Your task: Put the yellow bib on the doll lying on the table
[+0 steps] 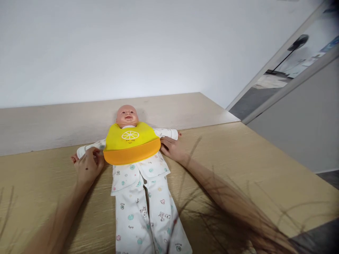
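A baby doll (127, 114) lies on its back, arms spread, dressed in a white printed top (153, 165) and matching trousers (132, 218). Over its chest lies a yellow bib (143, 132) with a white citrus-slice print and an orange catch pocket (132, 155) along its lower edge. My left hand (88, 165) is curled at the pocket's left end, over the doll's sleeve, its fingertips partly hidden. At the opposite end, my right hand (172, 148) has its fingers closed on the bib's edge, below the other sleeve.
The doll rests on a wood-grain table (225, 151), with a paler raised-looking strip (180, 109) along the back. Behind it stands a white wall (106, 49). To the right, an opening shows a black fan (298, 42) beyond. Dark hair strands cross the lower view.
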{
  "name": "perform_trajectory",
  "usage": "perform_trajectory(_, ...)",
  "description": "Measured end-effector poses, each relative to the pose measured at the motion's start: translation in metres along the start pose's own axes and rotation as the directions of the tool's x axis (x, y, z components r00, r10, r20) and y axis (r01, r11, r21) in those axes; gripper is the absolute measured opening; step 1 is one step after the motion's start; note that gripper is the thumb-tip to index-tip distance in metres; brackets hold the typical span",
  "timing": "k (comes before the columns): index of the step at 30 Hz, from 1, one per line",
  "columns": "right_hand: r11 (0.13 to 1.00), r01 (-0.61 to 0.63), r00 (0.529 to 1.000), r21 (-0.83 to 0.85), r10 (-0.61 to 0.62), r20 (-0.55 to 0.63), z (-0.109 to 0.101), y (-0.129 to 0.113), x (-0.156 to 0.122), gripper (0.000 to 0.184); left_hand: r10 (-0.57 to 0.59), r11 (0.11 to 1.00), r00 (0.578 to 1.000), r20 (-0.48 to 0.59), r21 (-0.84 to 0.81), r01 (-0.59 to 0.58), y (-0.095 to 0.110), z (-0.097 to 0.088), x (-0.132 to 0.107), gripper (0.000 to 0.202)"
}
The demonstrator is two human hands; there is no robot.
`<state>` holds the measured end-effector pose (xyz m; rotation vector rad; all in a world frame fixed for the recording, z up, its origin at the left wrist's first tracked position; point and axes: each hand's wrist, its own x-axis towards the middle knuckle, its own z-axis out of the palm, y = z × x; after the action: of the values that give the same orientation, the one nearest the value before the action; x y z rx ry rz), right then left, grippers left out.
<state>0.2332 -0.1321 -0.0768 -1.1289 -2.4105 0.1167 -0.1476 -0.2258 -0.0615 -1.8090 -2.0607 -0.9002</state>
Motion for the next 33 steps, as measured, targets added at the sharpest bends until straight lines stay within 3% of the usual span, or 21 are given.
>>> perform_trajectory(4, 1.0, 0.003, 1.0, 0.006, -0.003, 0.009, 0.001, 0.001, -0.001, 0.025, -0.032, 0.999, 0.992, -0.125, 0.011, 0.034, -0.013, -0.005, 0.006, 0.024)
perform_trajectory(9, 0.997, 0.074, 0.995, 0.014, -0.073, -0.074, 0.005, 0.005, -0.003, 0.023, -0.24, 0.968, 0.941, -0.237, 0.016, 0.251, -0.039, -0.01, 0.011, 0.046)
perform_trajectory(13, 0.994, 0.108, 0.987, 0.009, -0.106, -0.118, 0.008, 0.008, -0.004, 0.022, -0.296, 0.95, 0.935, -0.195, 0.039, 0.309, -0.041, -0.015, 0.011, 0.059)
perform_trajectory(21, 0.992, 0.129, 0.981, 0.009, -0.126, -0.144, 0.008, 0.009, -0.004, 0.022, -0.272, 0.947, 0.953, -0.129, 0.139, 0.289, -0.029, -0.019, 0.011, 0.057)
perform_trajectory(25, 0.992, 0.126, 0.983, 0.004, -0.125, -0.137, 0.006, 0.007, -0.004, 0.022, -0.249, 0.964, 0.961, -0.119, 0.061, 0.257, -0.032, -0.015, 0.011, 0.057)
perform_trajectory(33, 0.995, 0.099, 0.987, 0.02, -0.095, -0.13, 0.008, 0.009, -0.005, 0.022, -0.36, 0.933, 0.917, -0.169, -0.083, 0.351, -0.049, -0.006, 0.012, 0.052)
